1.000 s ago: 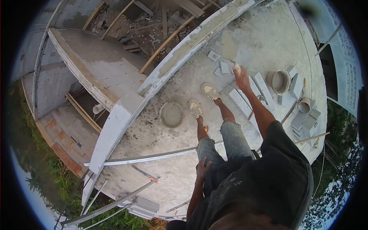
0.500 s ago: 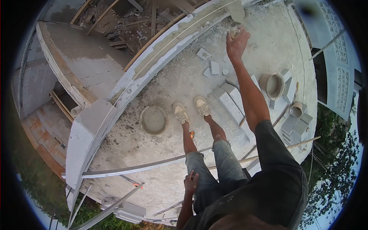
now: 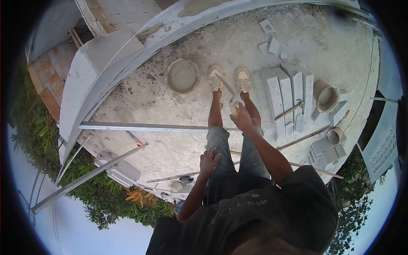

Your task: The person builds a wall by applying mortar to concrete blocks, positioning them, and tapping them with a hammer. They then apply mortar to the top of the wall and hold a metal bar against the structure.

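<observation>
My right hand point(image 3: 242, 118) is closed round the handle of a trowel point(image 3: 231, 94), in front of my legs. The trowel's blade is seen nearly edge-on and reaches up toward my left shoe. My left hand point(image 3: 210, 161) rests on my left thigh with its fingers bent and somewhat apart, and nothing shows in it. A round tub of grey mortar point(image 3: 182, 76) stands on the floor beside my left shoe. Wet mortar point(image 3: 204, 6) lies on top of the curved block wall point(image 3: 170, 29) beyond it.
Pale blocks point(image 3: 274, 100) with a hammer point(image 3: 289, 111) on them lie to the right, beside a bucket point(image 3: 326, 97). Block fragments point(image 3: 273, 45) lie farther off. A long metal bar point(image 3: 148, 127) crosses the floor near my knees. Another bar point(image 3: 91, 176) slants over the edge at lower left.
My right hand has drawn back from the wall to my legs with the trowel. The view has shifted, showing more floor behind me. My left hand stays on my thigh.
</observation>
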`<state>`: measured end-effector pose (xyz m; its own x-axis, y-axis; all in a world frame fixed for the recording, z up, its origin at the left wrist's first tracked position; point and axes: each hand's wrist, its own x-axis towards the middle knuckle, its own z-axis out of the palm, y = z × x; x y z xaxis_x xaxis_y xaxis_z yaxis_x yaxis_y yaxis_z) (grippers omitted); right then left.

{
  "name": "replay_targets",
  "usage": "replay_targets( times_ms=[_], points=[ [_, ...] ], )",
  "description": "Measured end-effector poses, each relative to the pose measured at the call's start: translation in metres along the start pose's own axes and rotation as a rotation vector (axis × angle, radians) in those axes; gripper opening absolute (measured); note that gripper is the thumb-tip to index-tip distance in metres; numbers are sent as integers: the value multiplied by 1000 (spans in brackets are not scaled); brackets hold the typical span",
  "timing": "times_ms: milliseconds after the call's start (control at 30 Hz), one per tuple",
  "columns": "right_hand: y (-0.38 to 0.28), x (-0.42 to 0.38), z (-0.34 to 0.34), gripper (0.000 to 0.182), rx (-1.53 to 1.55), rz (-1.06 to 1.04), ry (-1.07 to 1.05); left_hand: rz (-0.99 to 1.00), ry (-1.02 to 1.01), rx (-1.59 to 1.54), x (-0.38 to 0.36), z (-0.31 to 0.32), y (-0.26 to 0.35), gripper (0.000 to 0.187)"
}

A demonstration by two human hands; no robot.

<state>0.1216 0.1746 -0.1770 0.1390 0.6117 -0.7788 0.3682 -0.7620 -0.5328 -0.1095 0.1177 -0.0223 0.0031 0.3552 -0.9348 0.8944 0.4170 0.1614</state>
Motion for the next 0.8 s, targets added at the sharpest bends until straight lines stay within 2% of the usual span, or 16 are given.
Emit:
replay_targets(
  times_ms=[33,100,167,200,233,333,400,467,533,600,667,733,800],
  points=[
    [-10,2,19,64,10,14,-97,-10,10,-10,2,0,2,53],
    [-27,24,72,68,54,-22,-123,-10,-12,-14,2,4,-1,52],
    [-59,46,96,68,-15,30,-205,-30,-16,-21,3,13,-7,52],
    [-77,46,105,68,94,97,-218,-33,-17,-16,0,15,-7,52],
    [-84,42,103,69,210,164,-219,-32,-26,-5,-5,14,-9,52],
    [-101,-26,34,71,625,246,-270,121,-84,77,-8,5,-23,54],
    [-45,-62,41,73,441,-52,25,196,-109,132,-7,-16,-21,55],
    [-6,-105,9,68,456,78,95,251,-155,232,-5,-38,-17,56],
    [32,-146,-29,61,259,159,181,288,-208,269,4,-54,-24,58],
    [72,-187,-49,54,347,159,333,290,-269,228,21,-66,-39,60],
    [114,-219,-44,50,484,289,504,315,-255,331,5,-81,2,63],
    [144,-245,-42,46,773,406,556,325,-259,394,1,-88,18,66],
    [162,-261,-35,42,1082,429,658,373,-215,492,-2,-88,49,67]
  ],
)
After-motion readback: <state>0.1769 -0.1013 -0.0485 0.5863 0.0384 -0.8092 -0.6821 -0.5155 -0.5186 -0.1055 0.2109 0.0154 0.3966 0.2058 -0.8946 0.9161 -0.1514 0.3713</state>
